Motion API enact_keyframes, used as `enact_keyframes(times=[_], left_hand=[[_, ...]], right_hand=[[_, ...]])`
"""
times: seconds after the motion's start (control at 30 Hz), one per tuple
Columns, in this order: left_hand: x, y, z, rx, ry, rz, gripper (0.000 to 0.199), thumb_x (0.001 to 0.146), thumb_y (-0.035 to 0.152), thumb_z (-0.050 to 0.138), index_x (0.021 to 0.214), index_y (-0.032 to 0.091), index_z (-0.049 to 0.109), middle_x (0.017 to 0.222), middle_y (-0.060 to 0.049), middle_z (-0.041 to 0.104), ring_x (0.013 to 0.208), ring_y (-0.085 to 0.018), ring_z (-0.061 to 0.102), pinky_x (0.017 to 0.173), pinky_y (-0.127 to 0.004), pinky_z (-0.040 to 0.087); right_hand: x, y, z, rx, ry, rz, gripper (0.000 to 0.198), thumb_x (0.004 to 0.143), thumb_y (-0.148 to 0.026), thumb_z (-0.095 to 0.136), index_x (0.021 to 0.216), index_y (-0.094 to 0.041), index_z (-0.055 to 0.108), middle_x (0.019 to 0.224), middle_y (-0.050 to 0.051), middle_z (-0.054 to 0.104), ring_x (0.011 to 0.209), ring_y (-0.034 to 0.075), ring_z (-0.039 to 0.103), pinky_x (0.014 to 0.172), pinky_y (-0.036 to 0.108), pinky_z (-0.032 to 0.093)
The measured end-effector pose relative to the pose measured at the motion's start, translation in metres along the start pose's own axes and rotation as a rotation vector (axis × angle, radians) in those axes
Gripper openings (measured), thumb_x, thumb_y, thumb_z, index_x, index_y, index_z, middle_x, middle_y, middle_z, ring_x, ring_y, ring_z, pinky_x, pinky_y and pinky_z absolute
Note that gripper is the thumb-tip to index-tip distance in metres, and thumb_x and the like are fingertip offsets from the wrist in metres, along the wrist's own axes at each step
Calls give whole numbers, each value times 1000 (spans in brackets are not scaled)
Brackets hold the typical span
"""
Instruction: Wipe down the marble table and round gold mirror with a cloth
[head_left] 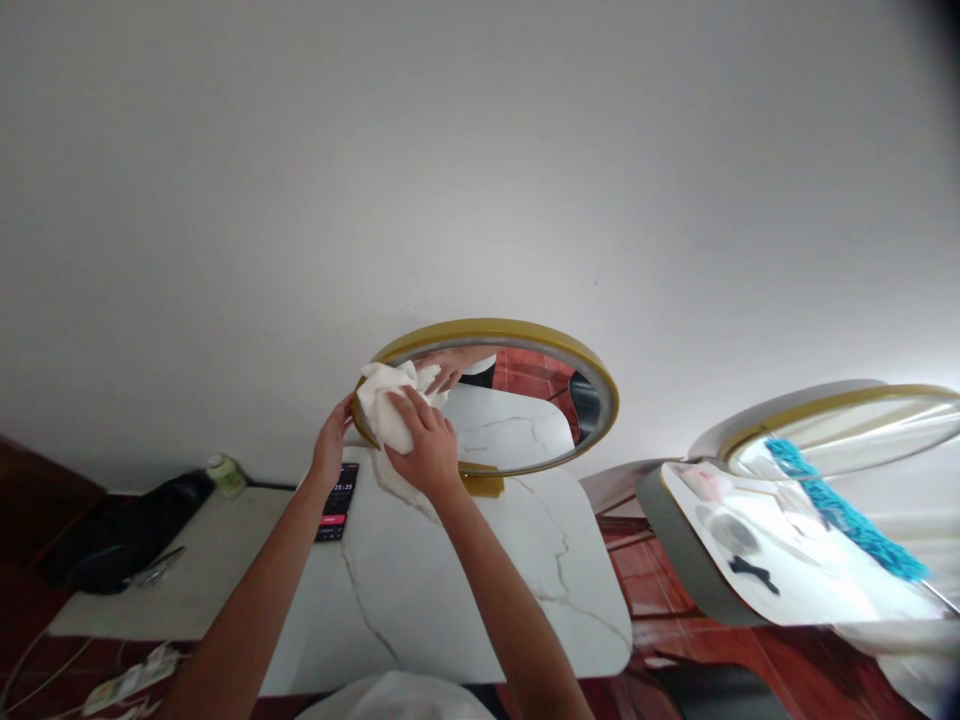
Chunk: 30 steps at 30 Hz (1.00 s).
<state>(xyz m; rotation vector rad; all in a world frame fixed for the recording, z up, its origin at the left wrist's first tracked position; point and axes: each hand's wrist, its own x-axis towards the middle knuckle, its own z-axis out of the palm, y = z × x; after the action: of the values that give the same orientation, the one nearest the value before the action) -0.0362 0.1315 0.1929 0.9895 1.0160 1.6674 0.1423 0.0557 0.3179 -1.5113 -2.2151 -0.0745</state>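
A round mirror (517, 420) with a gold frame stands on a white marble-patterned table (480, 580), close to the wall. My left hand (330, 445) grips the frame at its left edge, partly behind the rim. Bunched under my right hand (426, 440), a white cloth (386, 400) is pressed against the left part of the glass. The fingers of my right hand are curled over the cloth, and their reflection shows in the mirror. Beside my left wrist lies a phone (337, 503) with a lit screen.
To the right, a second table (795, 590) bears another gold-rimmed mirror (847, 430), a blue fluffy duster (847, 515) and a small black item (754, 574). At left are a green-white bottle (226, 475), a black bag (127, 535) and a power strip (135, 680).
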Motion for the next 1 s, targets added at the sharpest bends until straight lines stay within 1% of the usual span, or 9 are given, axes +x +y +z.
enact_keyframes(times=[0.1,0.17,0.23,0.37,0.5,0.63,0.7,0.8,1.0], left_hand=[[-2,-3,-1,7,5,27,44,85,47,49,121,23,60,130,-4,58,125,-23,48,106,-38,36],[-1,-4,-2,0,8,18,43,86,47,48,120,23,60,129,-4,59,124,-22,49,106,-38,36],[1,-5,-2,3,8,1,43,85,46,49,119,23,61,127,-4,60,123,-23,50,105,-38,37],[7,-9,-4,18,19,-40,45,83,46,48,119,22,61,126,-4,61,121,-23,51,105,-38,37],[9,-12,-4,67,12,-38,45,85,44,44,121,23,59,128,-4,59,122,-22,51,105,-39,36],[8,-13,-4,81,28,-34,45,85,44,44,122,23,59,130,-4,58,124,-22,49,107,-39,34],[6,-12,-3,78,23,-16,45,86,44,43,123,22,58,131,-4,57,124,-22,49,107,-38,34],[4,-9,-1,69,7,18,46,87,44,44,125,22,57,132,-4,56,123,-21,50,106,-37,36],[0,-6,2,57,22,27,45,88,46,45,123,23,58,132,-4,57,124,-21,49,106,-36,36]], right_hand=[[8,-7,-10,-2,42,-4,76,80,-41,57,146,-36,21,155,-7,16,111,23,47,91,35,43],[8,-7,-4,-26,23,-8,75,80,-41,57,146,-36,21,156,-8,15,110,24,46,89,36,44],[4,-4,10,-61,-21,-20,76,79,-40,58,146,-37,21,156,-9,13,109,25,46,86,38,46],[-14,7,51,-123,-143,-44,77,77,-35,59,144,-38,23,156,-12,12,107,25,46,82,41,47],[-39,24,88,-154,-278,-19,75,75,-32,62,142,-37,29,155,-8,18,107,26,47,83,44,47],[-57,35,104,-152,-370,27,72,74,-29,62,139,-36,33,154,-6,24,108,25,48,85,43,47],[-58,35,100,-146,-370,35,72,74,-29,62,139,-36,33,154,-5,23,109,24,47,86,41,46],[-47,27,79,-134,-305,21,72,76,-34,60,142,-37,29,155,-6,19,109,24,47,86,41,45],[-8,4,0,-99,-24,21,78,81,-40,55,148,-38,14,157,-7,9,112,25,45,88,39,44]])
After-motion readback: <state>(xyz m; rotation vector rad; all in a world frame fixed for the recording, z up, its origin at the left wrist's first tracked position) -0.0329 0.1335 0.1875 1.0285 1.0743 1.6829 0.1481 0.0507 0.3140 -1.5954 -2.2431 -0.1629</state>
